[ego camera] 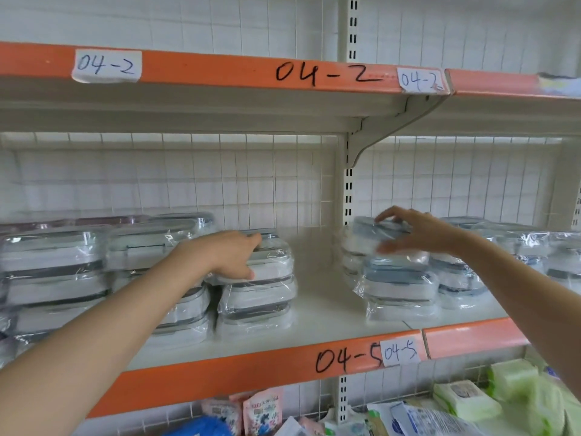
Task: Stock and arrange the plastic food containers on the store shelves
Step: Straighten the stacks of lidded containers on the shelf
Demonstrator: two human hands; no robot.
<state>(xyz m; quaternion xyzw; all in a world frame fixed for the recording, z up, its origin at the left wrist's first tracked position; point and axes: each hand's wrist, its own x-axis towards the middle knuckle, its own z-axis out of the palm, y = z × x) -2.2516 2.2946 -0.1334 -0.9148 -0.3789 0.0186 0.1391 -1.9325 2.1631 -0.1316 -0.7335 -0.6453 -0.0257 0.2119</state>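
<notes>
Plastic-wrapped food containers fill the shelf (330, 322) labelled 04-5. My left hand (234, 254) grips the top grey-lidded container (272, 259) of a short stack, fingers over its lid and thumb on its front. My right hand (419, 232) holds a blue-lidded container (369, 236) by its end, slightly above the blue stack (399, 287). More grey-lidded stacks (56, 265) stand at the left, and more blue ones (515, 247) at the right.
A bare strip of shelf lies between the grey and blue stacks. The upper shelf (220, 70), labelled 04-2, hangs close overhead. A slotted upright (348, 190) stands behind the gap. Pouches (261, 410) and green wipe packs (465, 401) lie on the shelf below.
</notes>
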